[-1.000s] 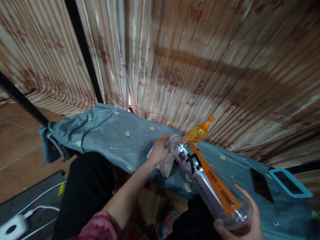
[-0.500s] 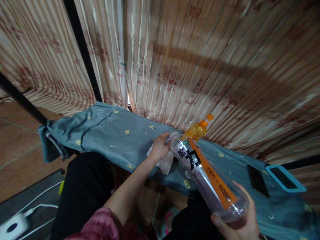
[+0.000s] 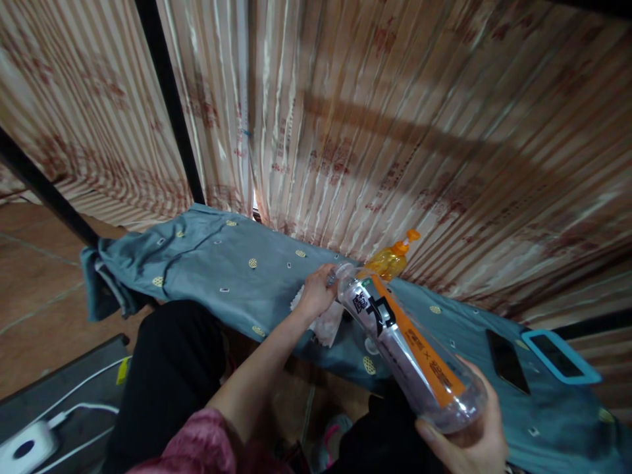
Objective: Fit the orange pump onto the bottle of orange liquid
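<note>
A large clear plastic bottle (image 3: 395, 329) with an orange and silver label lies tilted across my view, its open neck pointing to the upper left. My right hand (image 3: 469, 434) is wrapped round its base. At the neck, my left hand (image 3: 318, 289) is closed on a small clear thing that I cannot make out, held against or very near the bottle's mouth. Under that hand a crumpled white tissue (image 3: 326, 326) rests on the grey-blue cloth (image 3: 197, 260). Behind the bottle's neck stands a yellow pump bottle (image 3: 388, 262) with an orange top.
On the cloth at right lie a dark phone (image 3: 507, 362) and a light-blue framed tablet (image 3: 563, 355). Striped curtains (image 3: 336, 131) hang behind, with black poles (image 3: 168, 99) at left. A white charger (image 3: 29, 447) with cables lies on a dark surface at lower left.
Both hands and the bottle keep nearly the same pose. The view has shifted slightly, and the bottle's base sits a touch further left and higher.
</note>
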`<state>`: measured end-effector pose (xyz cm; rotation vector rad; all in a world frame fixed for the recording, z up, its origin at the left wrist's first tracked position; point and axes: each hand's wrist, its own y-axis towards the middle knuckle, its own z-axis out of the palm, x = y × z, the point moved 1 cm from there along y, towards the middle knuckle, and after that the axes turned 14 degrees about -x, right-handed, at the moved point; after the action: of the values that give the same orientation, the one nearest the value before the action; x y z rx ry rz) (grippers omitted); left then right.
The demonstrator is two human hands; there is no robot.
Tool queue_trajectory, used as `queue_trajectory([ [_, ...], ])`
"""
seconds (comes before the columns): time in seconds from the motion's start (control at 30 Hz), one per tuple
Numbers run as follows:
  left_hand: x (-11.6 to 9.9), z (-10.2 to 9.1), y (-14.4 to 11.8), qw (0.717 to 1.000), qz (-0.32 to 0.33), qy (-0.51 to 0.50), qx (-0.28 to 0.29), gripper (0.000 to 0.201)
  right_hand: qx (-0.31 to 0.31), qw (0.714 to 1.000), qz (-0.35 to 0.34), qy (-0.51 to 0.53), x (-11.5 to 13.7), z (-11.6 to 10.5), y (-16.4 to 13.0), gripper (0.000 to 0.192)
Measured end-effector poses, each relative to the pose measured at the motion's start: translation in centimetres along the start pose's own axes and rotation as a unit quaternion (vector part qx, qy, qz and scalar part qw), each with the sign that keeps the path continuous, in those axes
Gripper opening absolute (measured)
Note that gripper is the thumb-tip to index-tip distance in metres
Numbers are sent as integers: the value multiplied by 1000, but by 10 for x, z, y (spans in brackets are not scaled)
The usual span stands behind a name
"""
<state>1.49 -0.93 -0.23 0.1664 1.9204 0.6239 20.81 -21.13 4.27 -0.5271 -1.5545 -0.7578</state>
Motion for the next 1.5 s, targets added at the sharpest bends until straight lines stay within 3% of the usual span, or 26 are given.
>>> queue_trajectory([
  [0.83, 1, 1, -1, 1000, 7, 3, -10, 18, 12, 1000, 4, 0, -1, 0, 1, 96],
  [1.0, 5, 2, 0, 1000, 17, -11, -24, 19, 31, 999, 17, 32, -13, -2, 7, 95],
  [1.23, 8, 3, 4, 999, 23, 26, -18, 26, 75, 995, -18, 65, -43, -8, 25, 96],
  [1.5, 3, -1, 3, 999, 27, 31, -17, 18, 63, 991, 14, 113, -48, -7, 27, 95],
])
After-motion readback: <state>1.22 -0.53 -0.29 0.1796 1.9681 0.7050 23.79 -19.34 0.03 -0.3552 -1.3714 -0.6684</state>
